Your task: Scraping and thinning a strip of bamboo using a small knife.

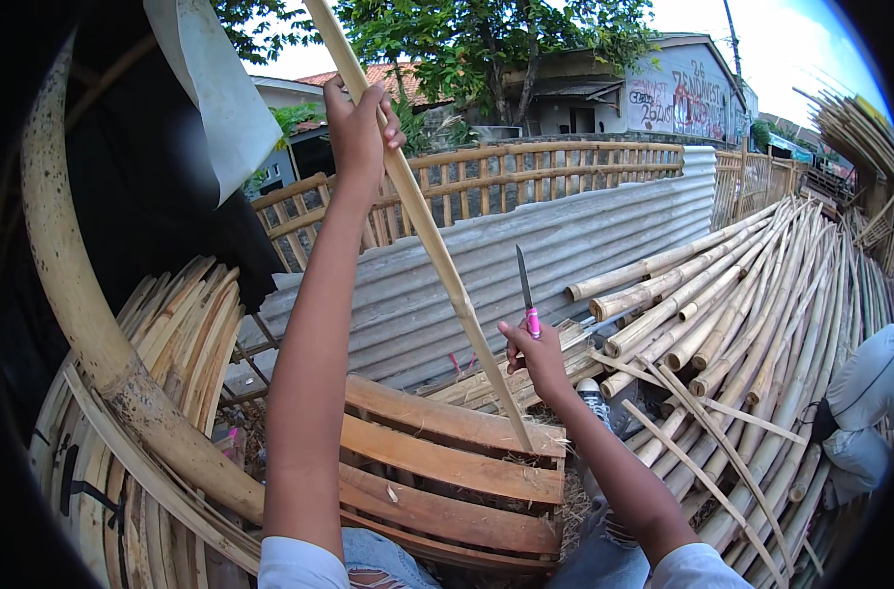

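My left hand (360, 123), raised at the upper middle, is closed round a long bamboo strip (435, 240). The strip slants down to the right, and its lower end rests on a slatted wooden bench (447, 469) in front of me. Lower and to the right, my right hand (535, 355) grips a knife (526, 285) by its pink handle, the dark blade pointing upward. The blade stands apart from the strip, a little to its right.
Stacked bamboo poles (731, 304) fill the right side, with thin loose strips (707, 432) across them. Split bamboo (187, 334) leans at the left behind a thick curved bamboo post (69, 226). Corrugated sheeting (398, 304) and a bamboo fence (525, 177) stand ahead. White sacks (864, 393) sit far right.
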Tool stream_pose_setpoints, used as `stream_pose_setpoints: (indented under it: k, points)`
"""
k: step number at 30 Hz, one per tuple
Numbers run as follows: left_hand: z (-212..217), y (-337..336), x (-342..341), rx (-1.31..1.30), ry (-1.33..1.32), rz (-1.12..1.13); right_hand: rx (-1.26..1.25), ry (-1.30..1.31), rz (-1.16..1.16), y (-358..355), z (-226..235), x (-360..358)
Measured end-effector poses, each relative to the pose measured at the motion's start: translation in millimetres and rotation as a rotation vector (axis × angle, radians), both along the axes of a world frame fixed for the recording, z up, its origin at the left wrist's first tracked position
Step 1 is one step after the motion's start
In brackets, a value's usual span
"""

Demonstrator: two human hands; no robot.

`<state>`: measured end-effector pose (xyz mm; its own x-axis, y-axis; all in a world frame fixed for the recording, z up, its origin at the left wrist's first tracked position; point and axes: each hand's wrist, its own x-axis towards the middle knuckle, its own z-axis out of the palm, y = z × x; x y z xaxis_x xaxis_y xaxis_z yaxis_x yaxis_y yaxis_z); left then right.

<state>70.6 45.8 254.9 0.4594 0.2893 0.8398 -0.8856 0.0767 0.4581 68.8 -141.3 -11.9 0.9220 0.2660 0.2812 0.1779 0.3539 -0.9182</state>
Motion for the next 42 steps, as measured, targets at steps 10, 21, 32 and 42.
stream_pose_setpoints:
  k: [10,21,32,42]
  points:
    - [8.3,-34.0,-24.0,0.110,-0.005,0.039,-0.062,0.029,0.036,-6.9,-1.4,5.5]
    - [27.2,-33.9,-43.9,0.208,-0.059,0.116,-0.094,0.148,0.017,-12.8,-9.0,15.4]
    - [27.9,-42.4,-56.3,0.096,0.032,0.180,-0.146,0.150,0.055,-10.6,-16.6,17.3]
    - [-54.8,-33.0,-61.7,0.170,0.153,0.027,-0.147,0.094,0.106,-10.4,-21.9,23.8]
